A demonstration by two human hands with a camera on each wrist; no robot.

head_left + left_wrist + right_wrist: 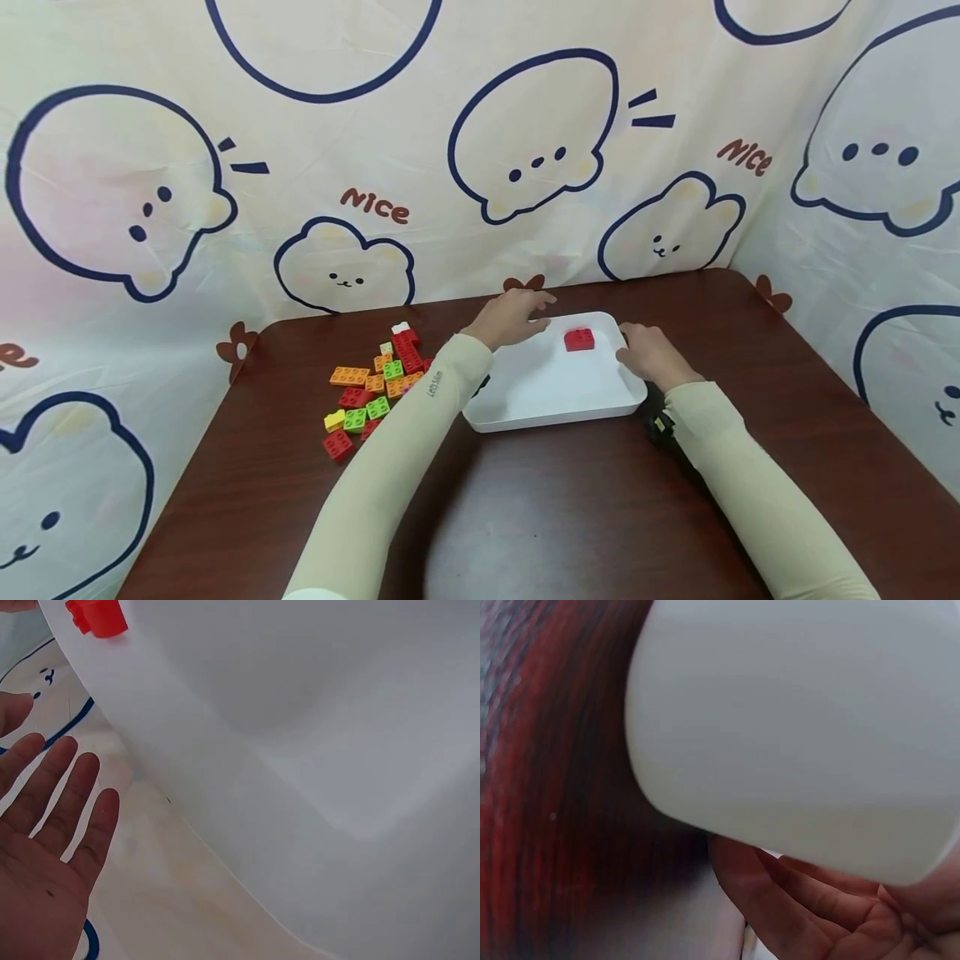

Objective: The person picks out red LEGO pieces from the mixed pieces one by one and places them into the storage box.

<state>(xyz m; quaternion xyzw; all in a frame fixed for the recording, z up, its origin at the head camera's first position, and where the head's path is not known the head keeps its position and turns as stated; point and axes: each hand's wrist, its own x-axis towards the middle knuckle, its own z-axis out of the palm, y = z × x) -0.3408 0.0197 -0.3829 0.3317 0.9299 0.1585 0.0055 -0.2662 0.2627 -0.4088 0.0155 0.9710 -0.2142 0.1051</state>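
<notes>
A white tray (555,387) lies on the brown table, and a red building brick (579,339) sits inside it near the far side. My right hand (656,354) grips the tray's right edge, with fingers curled against the outer wall in the right wrist view. Over the tray's far left edge, my left hand (508,321) has its fingers spread and holds nothing. The left wrist view shows that hand's palm and straight fingers (91,832) apart from the tray wall (225,772), with the red brick (105,619) near the top.
Left of the tray lies a loose group of building bricks, including an orange brick (349,376), a green brick (355,419), a yellow brick (334,420) and a red brick (338,445). My left sleeve (405,454) partly covers the group. A patterned cloth (435,250) hangs behind the table.
</notes>
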